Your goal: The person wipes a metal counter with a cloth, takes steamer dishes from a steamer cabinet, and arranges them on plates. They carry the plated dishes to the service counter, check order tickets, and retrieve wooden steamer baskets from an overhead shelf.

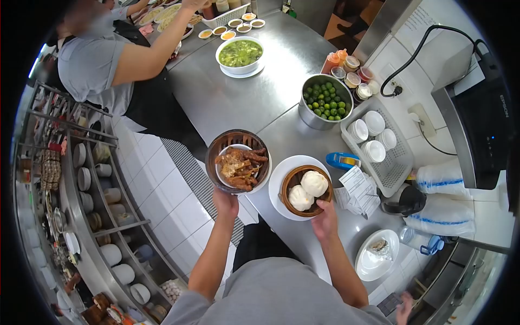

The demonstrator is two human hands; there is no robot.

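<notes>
My left hand [226, 201] grips the near rim of a bamboo steamer basket [238, 161], fingers closed on its edge, and holds it out past the near-left edge of the steel counter [238, 97], partly over the tiled floor. Inside the basket sits a white dish of braised chicken feet [241, 164], brown and glossy. My right hand [325, 215] is clasped on the near rim of a second bamboo steamer [306, 190], which rests on a white plate [277, 181] set on the counter close to its near edge, just beside the first basket. Two white steamed buns [307, 189] lie in it, touching each other. Right of the plate lies a small stack of paper slips [357, 190], and beyond them a blue tape dispenser [342, 160]. Farther along the counter stands a steel pot of green limes [325, 101], next to a white plastic basket [392, 168] of small upturned white cups. Toward the far end a white bowl of green soup [239, 54] sits on its saucer. Near the counter's right-hand corner closest to me lies a white plate with food scraps [377, 253]. At the far-left side, another person in a grey shirt [89, 65] reaches an arm toward dishes at the counter's far end.
</notes>
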